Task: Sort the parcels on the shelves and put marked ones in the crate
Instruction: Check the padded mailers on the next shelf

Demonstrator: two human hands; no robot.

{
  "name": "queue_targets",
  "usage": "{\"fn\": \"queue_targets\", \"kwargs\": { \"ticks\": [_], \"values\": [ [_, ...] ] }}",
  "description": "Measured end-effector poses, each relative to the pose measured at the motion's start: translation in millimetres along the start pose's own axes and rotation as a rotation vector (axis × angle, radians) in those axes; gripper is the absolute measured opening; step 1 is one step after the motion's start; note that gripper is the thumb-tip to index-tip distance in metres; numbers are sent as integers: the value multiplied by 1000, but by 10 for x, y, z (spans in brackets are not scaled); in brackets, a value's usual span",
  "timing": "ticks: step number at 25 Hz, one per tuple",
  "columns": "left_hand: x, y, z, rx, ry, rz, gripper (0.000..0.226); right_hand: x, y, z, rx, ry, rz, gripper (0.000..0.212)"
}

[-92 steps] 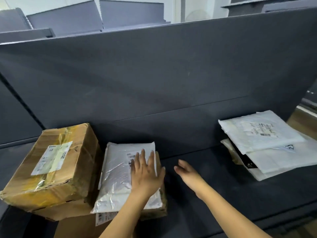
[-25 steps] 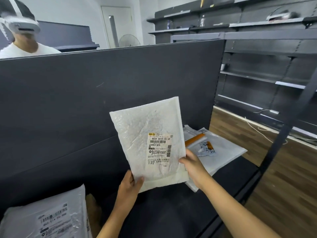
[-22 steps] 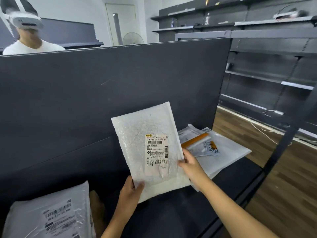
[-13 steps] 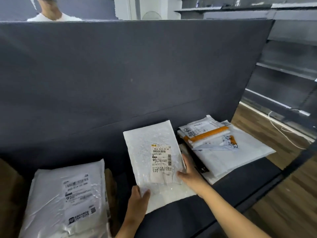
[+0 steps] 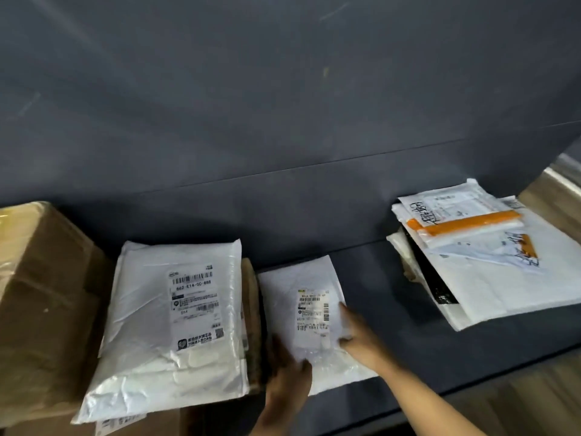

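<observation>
A white bubble mailer [image 5: 301, 309] with a printed label lies flat on the dark shelf [image 5: 408, 341], in the gap between two groups of parcels. My left hand [image 5: 287, 382] holds its near left corner, thumb on top. At the mailer's right edge my right hand [image 5: 355, 336] grips it beside the label. To the left, a white poly bag [image 5: 176, 328] with a barcode label rests on a cardboard box. No crate is in view.
A large brown box [image 5: 41, 297] stands at the far left. At the right lies a stack of white mailers [image 5: 503, 278], with an orange-striped one [image 5: 465, 221] on top. A dark back panel [image 5: 283, 105] rises behind the shelf. Wooden floor shows at the right.
The mailer I held upright in front of me has come down and now lies flat on the shelf, left of the stack. Both hands still hold it.
</observation>
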State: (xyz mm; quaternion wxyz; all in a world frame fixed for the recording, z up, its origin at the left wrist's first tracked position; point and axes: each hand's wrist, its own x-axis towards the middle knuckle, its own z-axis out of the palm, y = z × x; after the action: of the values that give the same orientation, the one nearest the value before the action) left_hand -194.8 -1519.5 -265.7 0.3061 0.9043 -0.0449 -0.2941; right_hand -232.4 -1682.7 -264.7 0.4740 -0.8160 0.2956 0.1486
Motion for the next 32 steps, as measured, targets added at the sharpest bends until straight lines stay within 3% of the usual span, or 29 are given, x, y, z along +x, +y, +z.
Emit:
{"fn": "queue_targets", "kwargs": {
  "ticks": [3, 6, 9, 12, 13, 15, 17, 19, 22, 26, 32],
  "values": [
    [142, -222, 128, 213, 158, 160, 115, 148, -40, 169, -38, -49, 43, 80],
    [260, -515, 340, 325, 4, 251, 152, 214, 25, 235, -41, -66, 58, 79],
    [358, -564, 348, 453, -84, 416, 153, 162, 65, 191, -53, -48, 88, 73],
    [404, -466, 407, 482, -53, 367, 161, 30, 9, -6, 36, 53, 97, 65],
    [382, -232, 286, 503, -85, 323, 152, -24, -22, -108, 96, 106, 75, 61],
    [264, 187, 89, 542, 14, 218, 105, -167, -135, -387, 317, 197, 16, 46],
    [377, 540, 49, 443, 62, 246, 79, -284, -256, -715, 646, 285, -13, 34],
    [534, 1033, -7, 455, 69, 305, 77, -458, -323, -1090, 999, 378, -31, 34],
    [646, 1909, -134, 375, 60, 515, 66, -713, -307, -1538, 1235, 534, -61, 29],
    [564, 2843, -113, 410, 125, 881, 54, -871, -153, -1789, 1355, 695, -35, 27],
    [481, 3122, 258, 807, 121, 1029, 39, -901, -45, -1814, 1364, 682, -9, 28]
  ]
}}
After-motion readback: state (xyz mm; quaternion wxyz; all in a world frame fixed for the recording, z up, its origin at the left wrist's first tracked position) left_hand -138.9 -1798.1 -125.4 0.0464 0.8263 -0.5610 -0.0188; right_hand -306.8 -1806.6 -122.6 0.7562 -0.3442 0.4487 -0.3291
